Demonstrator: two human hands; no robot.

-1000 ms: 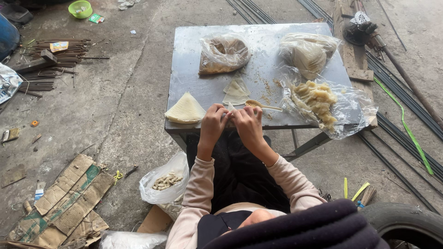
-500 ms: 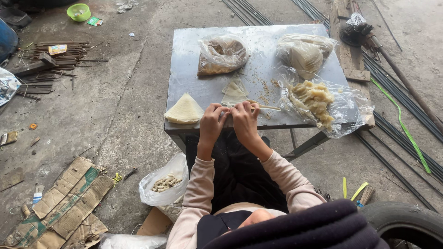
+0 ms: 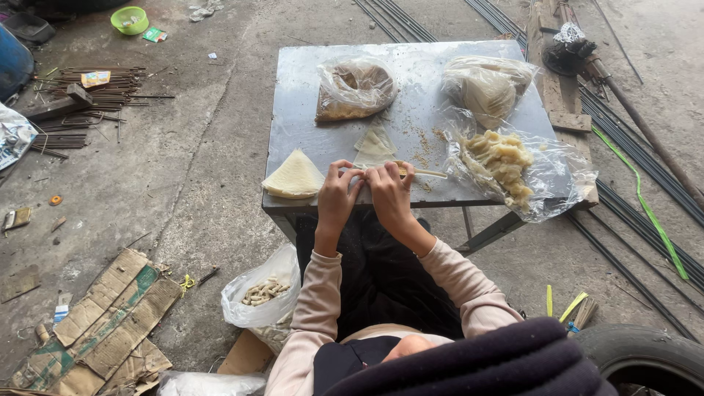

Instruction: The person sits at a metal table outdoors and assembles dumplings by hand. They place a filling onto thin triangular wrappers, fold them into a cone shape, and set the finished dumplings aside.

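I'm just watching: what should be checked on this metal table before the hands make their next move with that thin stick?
1. Left hand and right hand together at the table front edge: ok.
2. Thin stick under the fingers: ok.
3. Stack of triangular wrappers within reach: ok.
4. Open bag of pale filling beside the right hand: ok.
5. Grip firm: cannot tell.

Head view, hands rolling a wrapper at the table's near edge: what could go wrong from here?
1. The wrapper stack sits at the metal table corner and might slide off.
2. The open filling bag overhangs the right edge and could spill.
3. Both hands, left hand and right hand, work over the edge, so the roll could drop.
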